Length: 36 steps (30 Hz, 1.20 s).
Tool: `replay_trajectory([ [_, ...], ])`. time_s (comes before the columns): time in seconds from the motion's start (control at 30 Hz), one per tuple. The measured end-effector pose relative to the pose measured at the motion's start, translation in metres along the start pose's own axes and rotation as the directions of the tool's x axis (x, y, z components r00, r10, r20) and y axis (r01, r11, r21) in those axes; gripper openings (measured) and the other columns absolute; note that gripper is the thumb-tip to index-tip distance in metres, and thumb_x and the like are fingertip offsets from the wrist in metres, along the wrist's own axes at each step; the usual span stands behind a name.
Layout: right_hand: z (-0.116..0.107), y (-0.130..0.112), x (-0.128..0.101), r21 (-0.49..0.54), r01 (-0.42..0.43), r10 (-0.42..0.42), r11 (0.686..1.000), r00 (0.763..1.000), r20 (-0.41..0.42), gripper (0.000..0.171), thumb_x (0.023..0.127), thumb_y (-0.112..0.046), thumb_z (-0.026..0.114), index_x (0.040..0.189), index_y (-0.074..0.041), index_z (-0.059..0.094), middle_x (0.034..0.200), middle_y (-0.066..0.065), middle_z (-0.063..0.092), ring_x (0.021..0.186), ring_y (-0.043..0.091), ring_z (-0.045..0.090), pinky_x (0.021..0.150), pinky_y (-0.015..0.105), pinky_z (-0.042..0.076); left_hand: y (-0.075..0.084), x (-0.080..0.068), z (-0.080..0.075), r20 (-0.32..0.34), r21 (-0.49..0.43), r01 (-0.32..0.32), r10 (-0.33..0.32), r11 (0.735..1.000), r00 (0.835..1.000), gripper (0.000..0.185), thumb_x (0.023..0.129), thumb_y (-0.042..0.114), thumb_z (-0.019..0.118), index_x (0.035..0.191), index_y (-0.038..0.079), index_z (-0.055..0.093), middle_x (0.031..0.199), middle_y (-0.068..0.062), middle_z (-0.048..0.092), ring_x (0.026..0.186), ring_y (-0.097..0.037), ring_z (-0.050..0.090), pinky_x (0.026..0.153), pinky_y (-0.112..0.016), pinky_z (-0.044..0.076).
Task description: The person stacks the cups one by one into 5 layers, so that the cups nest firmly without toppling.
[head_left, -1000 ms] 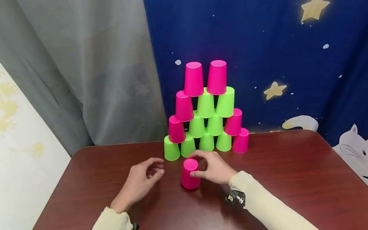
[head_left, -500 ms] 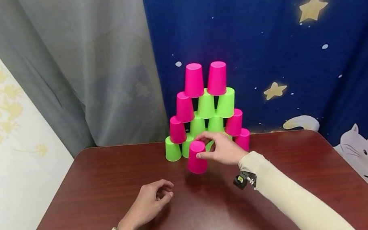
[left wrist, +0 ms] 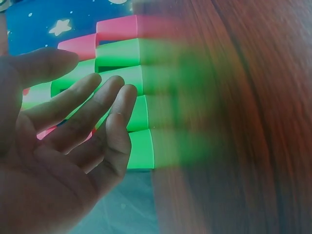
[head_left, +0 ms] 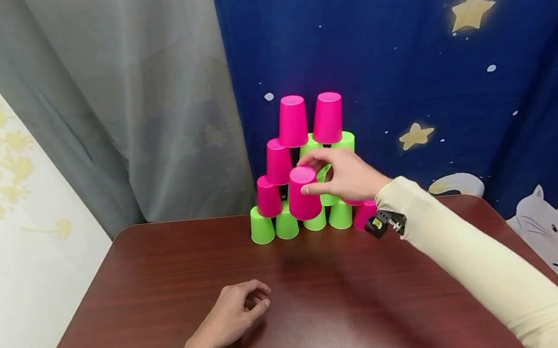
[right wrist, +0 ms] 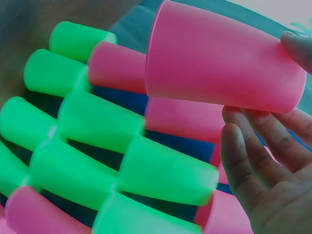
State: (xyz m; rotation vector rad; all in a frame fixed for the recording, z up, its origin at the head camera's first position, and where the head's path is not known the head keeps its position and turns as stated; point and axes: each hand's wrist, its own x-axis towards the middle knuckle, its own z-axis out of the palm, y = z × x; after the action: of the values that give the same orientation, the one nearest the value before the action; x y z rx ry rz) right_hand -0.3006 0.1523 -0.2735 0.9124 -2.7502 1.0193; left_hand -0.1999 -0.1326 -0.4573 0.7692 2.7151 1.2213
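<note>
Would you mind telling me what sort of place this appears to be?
Probably a home room, perhaps a child's: a starry cat backdrop, a grey curtain and a wooden table bearing a cup pyramid.

Pink cup (head_left: 302, 193) against a pyramid of pink and lime-green cups (head_left: 305, 163), reddish-brown table (head_left: 127, 300) beneath the pyramid, navy backdrop (head_left: 403, 52) behind it with yellow stars, grey curtain (head_left: 131, 100) left of it, cream sleeves (head_left: 474, 264)

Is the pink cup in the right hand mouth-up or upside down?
Upside down. The pink cup shows its closed base on top and flares wider toward the bottom, pinched near the base by the right hand.
</note>
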Motion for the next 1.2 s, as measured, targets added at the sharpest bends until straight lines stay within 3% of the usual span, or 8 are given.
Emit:
replay_trajectory([
  [0.17, -0.023, -0.009, 0.008, -0.03, 0.004, -0.005, 1.0, 0.999, -0.041, 0.043, 0.083, -0.028, 0.082, 0.121, -0.014, 0.066, 0.104, 0.003, 0.072, 0.094, 0.018, 0.065, 0.081, 0.035, 0.055, 0.001, -0.003, 0.0, 0.011, 0.008, 0.02, -0.02, 1.0, 1.0, 0.014, 0.093, 0.009, 0.063, 0.105, 0.006, 0.07, 0.09, 0.004, 0.072, 0.083, 0.0, 0.066, 0.074, -0.022, 0.057],
  [0.47, -0.062, -0.024, 0.026, -0.105, 0.003, -0.013, 0.994, 0.996, -0.089, 0.041, 0.084, -0.025, 0.081, 0.12, -0.01, 0.067, 0.109, 0.008, 0.073, 0.098, 0.021, 0.069, 0.092, 0.038, 0.054, 0.003, -0.008, -0.002, 0.026, -0.011, 0.021, -0.021, 1.0, 0.999, 0.015, 0.094, 0.009, 0.061, 0.105, 0.005, 0.07, 0.092, -0.001, 0.074, 0.083, 0.0, 0.066, 0.073, -0.019, 0.055],
  [0.9, -0.107, -0.05, 0.048, -0.139, -0.076, 0.06, 0.987, 0.991, -0.116, 0.047, 0.089, -0.037, 0.075, 0.127, -0.011, 0.064, 0.117, 0.009, 0.068, 0.104, 0.021, 0.063, 0.088, 0.032, 0.051, 0.005, -0.011, 0.002, 0.034, -0.022, 0.037, -0.037, 0.999, 0.999, 0.015, 0.094, 0.009, 0.061, 0.106, 0.005, 0.07, 0.092, -0.001, 0.073, 0.082, 0.0, 0.066, 0.074, -0.019, 0.055],
  [1.2, -0.133, -0.061, 0.065, -0.159, -0.17, 0.139, 0.973, 0.972, -0.189, 0.053, 0.093, -0.04, 0.069, 0.134, -0.009, 0.059, 0.129, 0.013, 0.066, 0.107, 0.022, 0.065, 0.076, 0.024, 0.055, 0.007, -0.011, 0.002, 0.014, -0.002, 0.032, -0.032, 0.999, 0.999, 0.015, 0.094, 0.009, 0.061, 0.105, 0.006, 0.07, 0.09, 0.003, 0.072, 0.081, 0.0, 0.066, 0.073, -0.019, 0.055],
])
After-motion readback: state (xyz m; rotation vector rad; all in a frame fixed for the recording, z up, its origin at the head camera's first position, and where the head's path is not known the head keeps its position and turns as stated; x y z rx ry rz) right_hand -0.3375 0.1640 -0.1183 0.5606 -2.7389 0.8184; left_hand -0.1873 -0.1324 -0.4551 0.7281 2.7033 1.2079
